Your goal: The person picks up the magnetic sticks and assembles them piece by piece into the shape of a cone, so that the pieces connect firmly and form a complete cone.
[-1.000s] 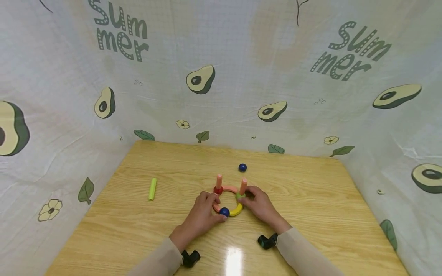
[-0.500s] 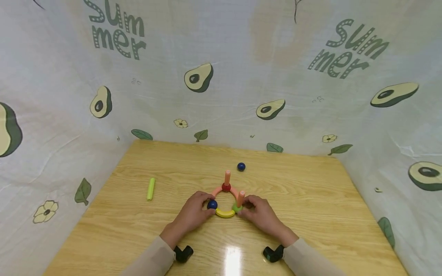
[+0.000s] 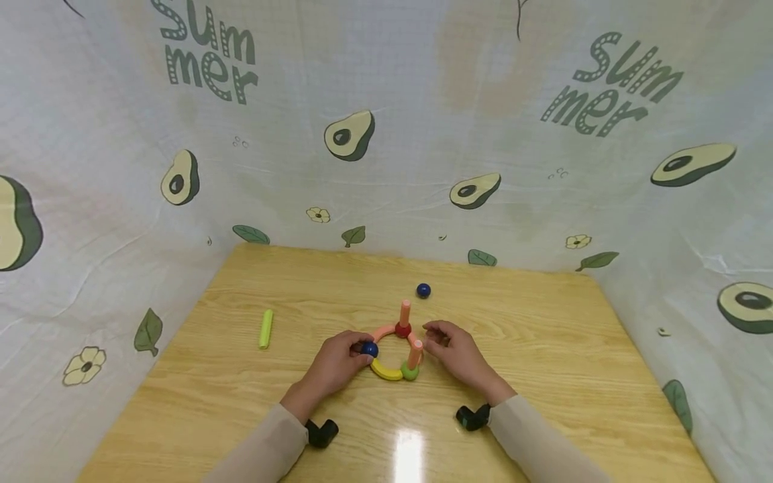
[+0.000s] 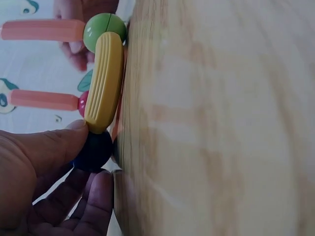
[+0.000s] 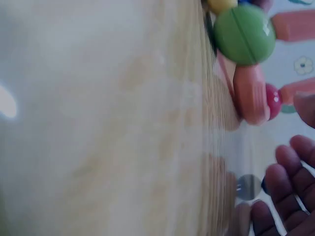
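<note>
A ring of curved sticks and balls lies flat on the table. My left hand pinches its blue ball between thumb and fingers, at the ring's left side. A yellow curved stick runs from that ball to a green ball at the near right. From the green ball and the red ball behind it rise two pink sticks. Pink curved sticks form the rest of the ring. My right hand hovers just right of the ring, fingers loosely bent, holding nothing.
A loose dark blue ball lies behind the ring. Off to the left is a straight yellow-green stick. The wooden table ends at a printed cloth at the back and sides.
The ring has turned clockwise as seen from above: the blue ball moved left, the red one right, the green one nearer. My right hand has let go of the green ball.
</note>
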A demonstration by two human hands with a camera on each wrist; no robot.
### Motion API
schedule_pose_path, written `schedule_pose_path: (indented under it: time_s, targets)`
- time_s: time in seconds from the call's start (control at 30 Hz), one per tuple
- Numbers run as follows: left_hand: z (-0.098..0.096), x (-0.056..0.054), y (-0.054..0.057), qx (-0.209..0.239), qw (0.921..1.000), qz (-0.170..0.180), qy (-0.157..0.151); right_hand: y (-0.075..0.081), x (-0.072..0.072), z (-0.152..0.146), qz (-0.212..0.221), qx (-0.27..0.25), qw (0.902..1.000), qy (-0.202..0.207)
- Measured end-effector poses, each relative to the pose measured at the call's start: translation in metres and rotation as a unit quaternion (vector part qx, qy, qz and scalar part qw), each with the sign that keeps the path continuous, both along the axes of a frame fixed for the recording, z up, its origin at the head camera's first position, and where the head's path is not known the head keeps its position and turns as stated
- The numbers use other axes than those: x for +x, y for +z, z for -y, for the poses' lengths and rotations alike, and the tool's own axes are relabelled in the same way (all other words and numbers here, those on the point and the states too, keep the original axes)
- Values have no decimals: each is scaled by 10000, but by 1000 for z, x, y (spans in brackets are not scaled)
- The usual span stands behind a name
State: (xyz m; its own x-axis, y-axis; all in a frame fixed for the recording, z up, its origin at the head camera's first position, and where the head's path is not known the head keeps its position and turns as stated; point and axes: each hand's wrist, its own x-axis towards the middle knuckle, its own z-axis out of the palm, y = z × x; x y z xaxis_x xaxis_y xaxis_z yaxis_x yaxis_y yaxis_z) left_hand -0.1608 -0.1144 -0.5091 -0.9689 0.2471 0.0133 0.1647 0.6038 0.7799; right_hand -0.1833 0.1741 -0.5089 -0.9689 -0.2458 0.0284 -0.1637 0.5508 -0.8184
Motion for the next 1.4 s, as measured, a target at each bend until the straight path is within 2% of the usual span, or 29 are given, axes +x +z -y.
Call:
schedule_pose_path:
  time_s: [0.2,0.4,0.7,0.93,1.17,1.4]
  targets:
    - [2,-3,-1,208,9995,197,107,-3,-24,13,-32,-86,9999,134]
    - [4,-6,-4,333,9993,152,62,-4,-34,22,-27,-59,9997,234]
    - [3,-7,-5,237,9997,57,23,-7,-34,26,-67,134,9999,15]
    - [3,-7,-4,134,9998,98,59,-7,-34,29,-107,337,9994,21]
    - [3,-6,-3,169,9997,151,46,-9,-34,29,-27,317,9995,-38]
    - [3,-6,-4,227,9996,180,67,-12,-36,28,-163,362,9992,-25]
